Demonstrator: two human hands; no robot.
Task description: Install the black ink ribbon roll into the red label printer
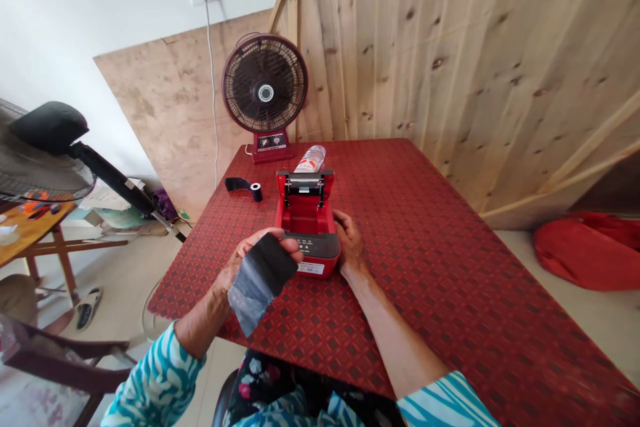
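My left hand (257, 259) pinches a crumpled black-grey strip of film (263, 283) above the tablecloth, near the printer's front left corner. My right hand (350, 240) lies against the right side of a red compact label printer (306, 227), its fingers over the edge. The printer's lid stands open, showing a red compartment with nothing visible inside. Behind it to the left, a black strip runs from a small roll with a white core (251, 191) on the table.
A red patterned tablecloth (425, 293) covers the table. A plastic bottle (310, 159) lies behind the printer, next to a dark red fan (265, 90). Wooden boards close off the back and right. A chair (60, 363) and wooden side table (35, 230) stand at the left.
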